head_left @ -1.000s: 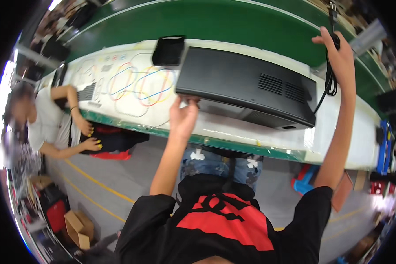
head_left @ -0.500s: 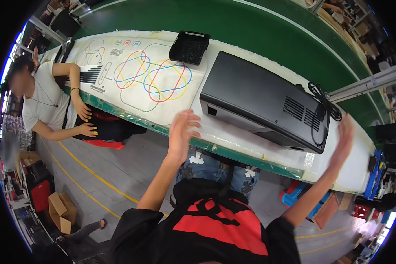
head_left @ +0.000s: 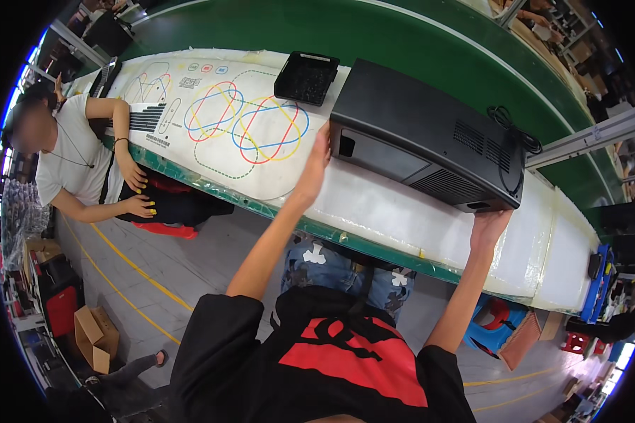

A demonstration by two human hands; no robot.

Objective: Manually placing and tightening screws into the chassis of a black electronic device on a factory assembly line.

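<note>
left hand [head_left: 316,162]: fingers together, touching left end of black box [head_left: 416,113]. right hand [head_left: 492,224]: at near right corner, fingertips hidden. cannot tell either grip. box over white table [head_left: 402,218], maybe lifted. cord [head_left: 533,146] already bundled; black tray [head_left: 305,79] untouched.

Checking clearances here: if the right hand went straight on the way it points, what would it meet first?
The black device, most likely; the right hand seems to touch its lower edge near the right end.
</note>
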